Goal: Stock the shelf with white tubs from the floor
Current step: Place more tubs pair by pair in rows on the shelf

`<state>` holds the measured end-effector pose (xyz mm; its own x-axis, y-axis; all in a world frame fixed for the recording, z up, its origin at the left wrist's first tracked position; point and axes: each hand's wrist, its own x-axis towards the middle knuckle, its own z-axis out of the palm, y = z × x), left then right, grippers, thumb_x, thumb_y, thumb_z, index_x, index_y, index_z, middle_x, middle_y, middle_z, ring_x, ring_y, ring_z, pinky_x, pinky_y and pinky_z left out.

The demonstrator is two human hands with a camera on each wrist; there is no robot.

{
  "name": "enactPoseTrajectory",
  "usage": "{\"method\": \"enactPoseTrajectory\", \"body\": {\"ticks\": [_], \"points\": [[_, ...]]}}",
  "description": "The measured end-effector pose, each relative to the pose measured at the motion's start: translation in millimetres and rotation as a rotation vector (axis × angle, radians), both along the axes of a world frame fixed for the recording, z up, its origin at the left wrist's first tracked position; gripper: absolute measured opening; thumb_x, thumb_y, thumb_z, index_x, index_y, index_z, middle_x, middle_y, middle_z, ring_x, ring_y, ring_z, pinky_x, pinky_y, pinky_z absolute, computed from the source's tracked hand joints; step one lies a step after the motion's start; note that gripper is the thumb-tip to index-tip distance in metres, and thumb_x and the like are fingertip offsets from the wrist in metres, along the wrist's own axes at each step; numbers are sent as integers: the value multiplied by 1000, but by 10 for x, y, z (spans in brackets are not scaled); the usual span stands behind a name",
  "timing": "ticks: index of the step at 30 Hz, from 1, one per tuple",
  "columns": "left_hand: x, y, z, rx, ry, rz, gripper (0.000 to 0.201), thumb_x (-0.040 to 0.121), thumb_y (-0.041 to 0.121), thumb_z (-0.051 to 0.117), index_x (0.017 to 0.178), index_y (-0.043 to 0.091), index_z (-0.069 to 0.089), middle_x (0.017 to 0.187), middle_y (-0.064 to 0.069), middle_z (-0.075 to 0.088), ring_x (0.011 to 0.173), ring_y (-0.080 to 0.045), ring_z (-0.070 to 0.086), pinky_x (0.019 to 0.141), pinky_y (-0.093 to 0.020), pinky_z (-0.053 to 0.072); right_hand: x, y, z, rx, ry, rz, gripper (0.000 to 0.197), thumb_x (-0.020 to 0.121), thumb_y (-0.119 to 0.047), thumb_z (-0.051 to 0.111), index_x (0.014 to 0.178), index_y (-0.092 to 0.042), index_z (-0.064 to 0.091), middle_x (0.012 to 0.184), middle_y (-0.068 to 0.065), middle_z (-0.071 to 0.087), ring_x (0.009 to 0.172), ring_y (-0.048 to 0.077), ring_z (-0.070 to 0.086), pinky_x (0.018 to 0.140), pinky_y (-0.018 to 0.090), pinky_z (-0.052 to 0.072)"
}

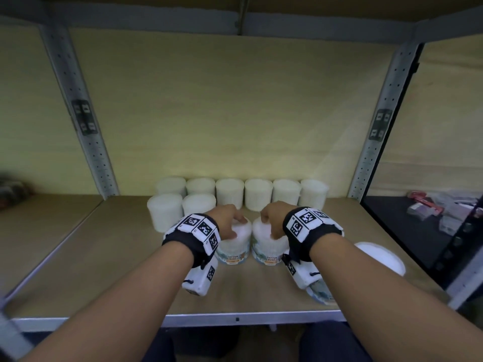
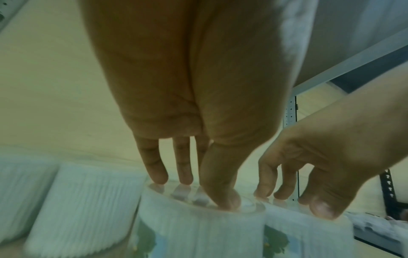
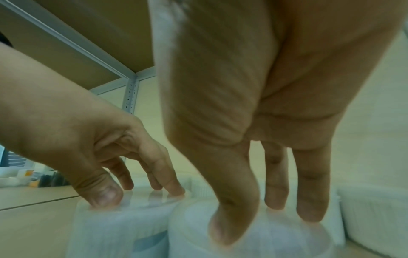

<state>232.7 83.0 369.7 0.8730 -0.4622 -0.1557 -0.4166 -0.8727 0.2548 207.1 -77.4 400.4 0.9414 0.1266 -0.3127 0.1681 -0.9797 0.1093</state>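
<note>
Two white cotton-bud tubs stand side by side on the shelf board (image 1: pixel 104 257). My left hand (image 1: pixel 227 223) grips the left tub (image 1: pixel 232 246) from above, fingertips on the far rim of its clear lid and thumb on the near rim. My right hand (image 1: pixel 271 218) holds the right tub (image 1: pixel 266 246) the same way. The left wrist view shows my left hand (image 2: pixel 194 193) on its tub (image 2: pixel 198 232), and the right hand (image 2: pixel 298 200) alongside. In the right wrist view my right hand (image 3: pixel 264 220) clasps its tub (image 3: pixel 253 244).
A row of several white tubs (image 1: pixel 245 194) lines the back wall, with two more (image 1: pixel 167 210) in front at the left. Another tub (image 1: pixel 379 257) stands to the right of my right forearm. Grey uprights (image 1: pixel 78 113) frame the bay; small packages (image 1: pixel 431 207) lie in the right bay.
</note>
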Motion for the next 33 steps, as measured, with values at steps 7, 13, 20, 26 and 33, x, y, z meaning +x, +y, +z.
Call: {"method": "enactPoseTrajectory", "body": {"ticks": [7,13,20,26,33], "points": [[-430,63,20,-2,-7,-36,50,89,19,61,137,24,50,145,-2,41,131,-21,42,106,-29,34,-396,-75,-15,54,-17,1,53,85,-17,68,134,-14,49,132,9,56,118,27,57,90,31,47],[-691,103,49,-6,-2,-71,49,90,21,60,137,24,49,143,-1,43,129,-20,44,101,-25,35,-639,-99,-51,96,-11,-15,54,85,-18,68,135,-16,48,134,7,53,118,27,55,91,31,45],[-855,99,21,-15,2,-75,48,90,23,61,136,27,50,145,5,42,131,-19,42,107,-30,34,-835,-178,-96,193,2,-49,54,82,-17,69,133,-19,49,135,5,54,119,26,55,102,38,46],[-931,71,5,-27,-12,-71,47,89,24,61,135,28,50,144,7,44,131,-19,42,109,-34,36,-910,-251,-116,239,10,-71,55,86,-17,67,137,-20,47,142,2,49,126,24,51,106,35,43],[-962,74,14,-39,-6,-76,46,90,24,60,135,27,51,145,6,43,130,-17,43,106,-31,37,-924,-256,-107,274,-1,-74,55,85,-15,67,136,-21,48,142,1,48,126,22,50,106,33,42]]}}
